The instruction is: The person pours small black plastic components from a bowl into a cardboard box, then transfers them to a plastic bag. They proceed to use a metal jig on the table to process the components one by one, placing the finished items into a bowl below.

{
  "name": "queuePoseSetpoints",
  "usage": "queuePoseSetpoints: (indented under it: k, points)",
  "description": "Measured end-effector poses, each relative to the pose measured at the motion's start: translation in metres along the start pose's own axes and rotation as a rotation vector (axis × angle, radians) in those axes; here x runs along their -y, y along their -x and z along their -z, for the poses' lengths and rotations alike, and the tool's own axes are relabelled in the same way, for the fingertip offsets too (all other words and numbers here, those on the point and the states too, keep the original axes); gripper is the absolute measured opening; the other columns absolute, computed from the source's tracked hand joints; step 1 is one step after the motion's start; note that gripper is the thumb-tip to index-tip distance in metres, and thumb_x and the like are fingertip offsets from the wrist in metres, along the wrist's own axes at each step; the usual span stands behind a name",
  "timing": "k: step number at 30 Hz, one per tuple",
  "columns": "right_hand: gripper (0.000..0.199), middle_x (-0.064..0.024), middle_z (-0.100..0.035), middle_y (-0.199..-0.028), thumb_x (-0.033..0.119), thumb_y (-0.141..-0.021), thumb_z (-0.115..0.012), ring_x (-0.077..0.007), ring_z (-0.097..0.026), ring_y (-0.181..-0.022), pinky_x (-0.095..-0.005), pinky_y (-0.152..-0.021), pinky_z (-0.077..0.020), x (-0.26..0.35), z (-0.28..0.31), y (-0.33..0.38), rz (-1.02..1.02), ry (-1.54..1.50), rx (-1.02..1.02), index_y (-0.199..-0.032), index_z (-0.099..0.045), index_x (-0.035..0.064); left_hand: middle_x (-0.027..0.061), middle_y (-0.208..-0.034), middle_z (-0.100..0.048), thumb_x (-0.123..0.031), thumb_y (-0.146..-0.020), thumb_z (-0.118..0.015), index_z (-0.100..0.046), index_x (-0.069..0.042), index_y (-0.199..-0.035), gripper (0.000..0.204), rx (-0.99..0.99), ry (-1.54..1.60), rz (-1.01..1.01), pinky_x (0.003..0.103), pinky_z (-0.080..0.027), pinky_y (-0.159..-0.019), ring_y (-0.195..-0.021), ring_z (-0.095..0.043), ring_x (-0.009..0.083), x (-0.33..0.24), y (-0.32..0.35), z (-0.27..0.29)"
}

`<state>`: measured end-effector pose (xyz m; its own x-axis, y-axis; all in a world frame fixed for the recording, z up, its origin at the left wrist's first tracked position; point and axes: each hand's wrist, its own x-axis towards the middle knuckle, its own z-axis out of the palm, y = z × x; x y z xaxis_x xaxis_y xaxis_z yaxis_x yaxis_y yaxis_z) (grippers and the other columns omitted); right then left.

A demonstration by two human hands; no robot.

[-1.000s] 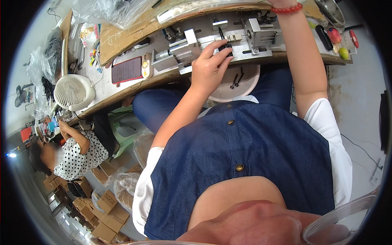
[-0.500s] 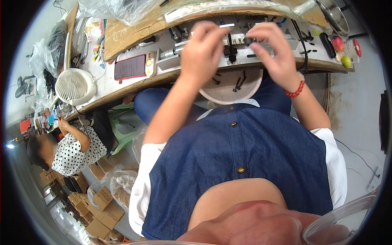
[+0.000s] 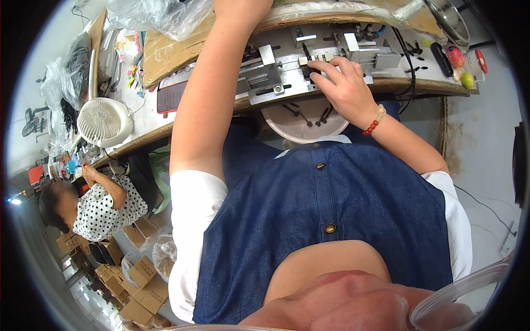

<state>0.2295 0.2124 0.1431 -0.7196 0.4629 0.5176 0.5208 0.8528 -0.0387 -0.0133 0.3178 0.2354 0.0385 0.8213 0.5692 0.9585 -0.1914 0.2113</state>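
My right hand (image 3: 346, 91) is over a metal clamping fixture (image 3: 270, 69) on the workbench. Its thumb and index finger close on a small black part (image 3: 308, 70) seated at the fixture's middle; the fingers partly cover this part. A thin black rod-like piece (image 3: 306, 51) points away from it toward the back. My left arm stretches far across the bench, and the left hand (image 3: 243, 6) is cut off by the top edge above the cardboard, its fingers out of sight. Below the bench edge, a pale bowl (image 3: 281, 129) on my lap holds several black pieces (image 3: 324, 116).
A white fan (image 3: 104, 122) and a red-edged phone (image 3: 168, 98) are on the left, the phone partly behind my arm. Cardboard (image 3: 171, 58) and plastic film lie along the back. Black cables (image 3: 407, 60) hang at the right. A co-worker (image 3: 107, 212) sits at far left.
My left hand has left the fixture and reached forward past the cardboard. My right hand has come down from above, bringing its fingers to the black part at the fixture's middle.
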Motion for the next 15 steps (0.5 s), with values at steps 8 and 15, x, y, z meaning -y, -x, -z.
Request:
queuePoseSetpoints:
  k: [8, 15]
  points:
    - [0.024, -0.0021, -0.067, -0.126, 0.021, -0.088, -0.074, -0.0244, -0.058, -0.112, -0.0389, -0.091, -0.0402, -0.025, 0.019, -0.028, -0.014, -0.15, -0.073, -0.11, -0.069, 0.0102, 0.0178, -0.097, -0.07, -0.03, -0.091, -0.069, -0.074, -0.006, -0.096, 0.025, 0.053, -0.032, -0.019, 0.049, -0.054, -0.086, -0.098, -0.065, 0.0387, -0.008, 0.0, 0.004]
    - [0.012, -0.0122, -0.064, -0.087, 0.014, -0.084, -0.074, -0.0338, -0.06, -0.091, -0.0446, -0.082, -0.0464, -0.112, 0.026, -0.137, -0.27, 0.106, -0.352, -0.087, -0.069, 0.003, 0.0197, -0.099, -0.068, -0.027, -0.089, -0.071, -0.07, -0.003, -0.097, 0.025, 0.049, -0.004, -0.06, 0.05, -0.053, -0.086, -0.096, -0.064, 0.0404, -0.012, 0.003, -0.006]
